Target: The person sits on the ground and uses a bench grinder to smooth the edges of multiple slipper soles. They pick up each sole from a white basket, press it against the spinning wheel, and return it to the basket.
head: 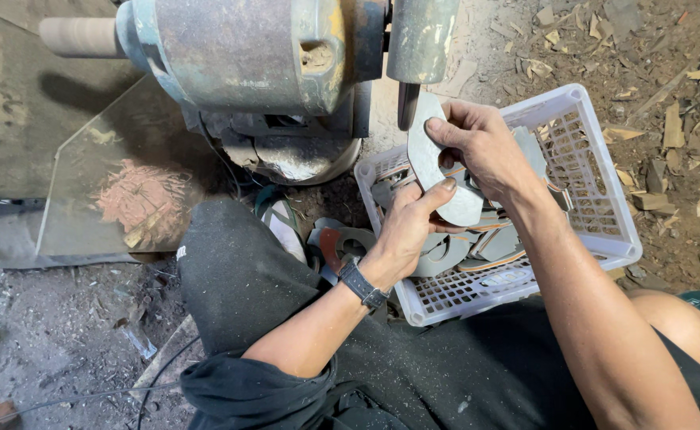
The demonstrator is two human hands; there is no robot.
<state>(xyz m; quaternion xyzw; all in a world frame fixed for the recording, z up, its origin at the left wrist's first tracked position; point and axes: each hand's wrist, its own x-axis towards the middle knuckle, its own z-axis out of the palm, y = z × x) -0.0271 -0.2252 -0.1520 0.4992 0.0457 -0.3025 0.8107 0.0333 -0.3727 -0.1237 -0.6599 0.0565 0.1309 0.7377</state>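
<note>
Both my hands hold one curved grey metal blade blank (429,163). My left hand (408,227) grips its lower end from below, a dark watch on that wrist. My right hand (477,143) pinches its upper part. The blank's top edge sits against the dark grinding wheel (408,105) under the guard of a large worn bench grinder (262,56). Directly beneath the hands is a white plastic crate (596,199) holding several similar grey curved blanks (493,243).
My legs in dark trousers (238,279) frame the crate. A few more blanks (342,243) lie on the dirt left of the crate. A flat metal sheet (127,191) lies at the left. Wood chips (668,95) cover the ground at the right. A cable (167,370) runs at the bottom left.
</note>
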